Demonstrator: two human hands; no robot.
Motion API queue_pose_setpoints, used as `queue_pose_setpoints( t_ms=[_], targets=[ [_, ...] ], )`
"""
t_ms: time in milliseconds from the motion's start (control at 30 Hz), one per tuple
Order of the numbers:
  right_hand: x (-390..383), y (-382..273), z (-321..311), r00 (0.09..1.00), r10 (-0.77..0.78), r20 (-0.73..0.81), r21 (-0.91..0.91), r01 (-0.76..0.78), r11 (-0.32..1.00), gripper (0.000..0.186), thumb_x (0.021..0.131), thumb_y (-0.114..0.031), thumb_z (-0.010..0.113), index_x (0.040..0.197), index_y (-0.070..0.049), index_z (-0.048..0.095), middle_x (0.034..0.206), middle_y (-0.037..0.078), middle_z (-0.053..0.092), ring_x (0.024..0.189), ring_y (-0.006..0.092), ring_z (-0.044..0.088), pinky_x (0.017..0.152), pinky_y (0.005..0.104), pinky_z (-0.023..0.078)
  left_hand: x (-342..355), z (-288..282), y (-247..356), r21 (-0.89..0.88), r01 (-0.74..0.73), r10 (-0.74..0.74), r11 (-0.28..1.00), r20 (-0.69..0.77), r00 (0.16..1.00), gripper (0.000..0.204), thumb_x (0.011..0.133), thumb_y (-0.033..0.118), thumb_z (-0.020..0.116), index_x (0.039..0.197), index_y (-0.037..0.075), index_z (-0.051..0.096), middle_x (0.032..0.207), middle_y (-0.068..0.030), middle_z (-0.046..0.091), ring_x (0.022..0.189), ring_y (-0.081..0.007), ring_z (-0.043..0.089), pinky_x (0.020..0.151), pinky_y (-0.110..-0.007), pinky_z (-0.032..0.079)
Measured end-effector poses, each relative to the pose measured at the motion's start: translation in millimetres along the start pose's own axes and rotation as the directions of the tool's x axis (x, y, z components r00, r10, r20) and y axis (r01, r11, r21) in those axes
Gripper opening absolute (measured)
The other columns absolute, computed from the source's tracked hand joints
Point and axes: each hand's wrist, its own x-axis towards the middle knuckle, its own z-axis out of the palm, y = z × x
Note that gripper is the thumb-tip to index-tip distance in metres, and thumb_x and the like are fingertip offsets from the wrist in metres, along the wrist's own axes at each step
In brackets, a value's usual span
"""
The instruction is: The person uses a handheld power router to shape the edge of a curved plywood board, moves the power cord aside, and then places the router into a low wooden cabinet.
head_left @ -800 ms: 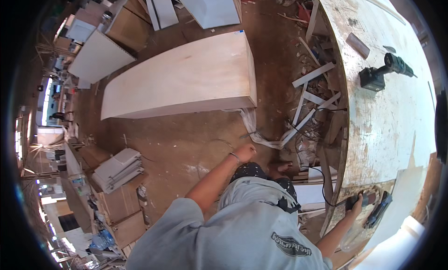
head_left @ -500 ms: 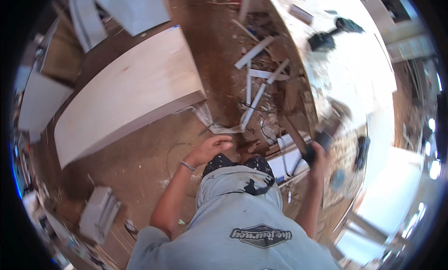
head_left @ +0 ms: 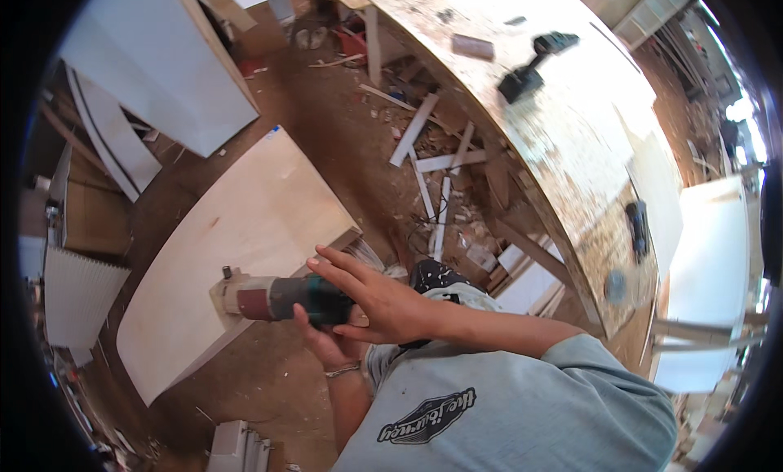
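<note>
A trim router, with a dark green rear, a grey and red-brown middle and a pale base, lies sideways with its base over the near edge of a thick wooden panel. The panel has a pale face and a curved outer edge. Wearing a bracelet at the wrist, my left hand is closed around the router's rear from below, its palm partly hidden. My right hand lies across the top of the router's rear end, fingers stretched out and apart.
On the right runs a long workbench bearing a cordless drill, a brown cylinder and a dark hand tool. White and wooden offcuts litter the floor beside it. Large white panels stand at the far left.
My right hand has carried the router from beside the workbench left to the panel. My left hand has come under the router and closed on it; my right fingers have straightened.
</note>
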Motion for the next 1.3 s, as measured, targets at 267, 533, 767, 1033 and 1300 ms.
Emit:
queue_pose_setpoints(
  t_ms=[267,533,767,1033,1300],
  targets=[
    [115.3,140.7,-60.9,0.979,0.001,0.202,0.114,-0.025,0.993,0.053,0.082,-0.009,0.071,0.134,-0.011,0.057,0.094,0.014,0.072,0.091,0.0352,0.070,0.079,0.0453,0.055,149.1,60.2,96.6,-0.146,-0.401,0.426,0.904,0.256,0.868,0.073,0.090,0.047,0.067,0.141,0.002,0.042,0.136,-0.0153,0.050,0.129,-0.0309,0.049,0.111,-0.053,0.039],
    [197.8,285.5,-217.3,0.912,0.409,0.002,-0.166,-0.403,0.900,0.034,0.074,-0.007,0.069,0.107,-0.009,0.064,0.087,0.010,0.068,0.088,0.0370,0.067,0.075,0.0457,0.052,331.0,187.3,144.1,-0.155,-0.220,0.268,0.963,0.620,0.737,0.070,0.084,0.036,0.078,0.133,0.005,0.038,0.121,-0.0122,0.045,0.117,-0.0287,0.050,0.103,-0.052,0.047],
    [179.1,395.4,-250.1,0.763,0.550,-0.339,0.014,-0.581,0.814,0.024,0.086,-0.009,0.060,0.109,-0.009,0.066,0.103,0.013,0.069,0.103,0.0346,0.064,0.089,0.0443,0.049,543.3,340.5,121.3,0.183,-0.214,-0.042,0.959,0.846,0.532,0.078,0.075,0.035,0.087,0.127,0.003,0.039,0.108,-0.0120,0.047,0.104,-0.0257,0.050,0.104,-0.045,0.045],
    [245.0,423.7,-198.3,-0.153,0.683,-0.714,0.648,-0.512,0.563,0.023,0.086,-0.008,0.065,0.110,-0.008,0.066,0.093,0.015,0.071,0.087,0.0353,0.069,0.077,0.0445,0.054,760.8,511.8,14.9,0.542,0.212,-0.569,0.813,0.818,0.088,0.083,0.063,0.039,0.096,0.117,0.003,0.044,0.098,-0.0115,0.054,0.088,-0.0256,0.057,0.086,-0.041,0.053],
    [451.5,380.1,-28.7,-0.951,0.055,-0.303,0.877,-0.256,0.407,0.012,0.094,-0.006,0.060,0.104,-0.004,0.066,0.092,0.015,0.065,0.087,0.0343,0.065,0.078,0.0398,0.052,777.9,577.5,-85.3,0.910,0.290,-0.605,0.295,0.413,-0.681,0.083,0.066,0.035,0.094,0.120,0.000,0.042,0.101,-0.0131,0.052,0.095,-0.0263,0.057,0.089,-0.039,0.053]
  ],
)
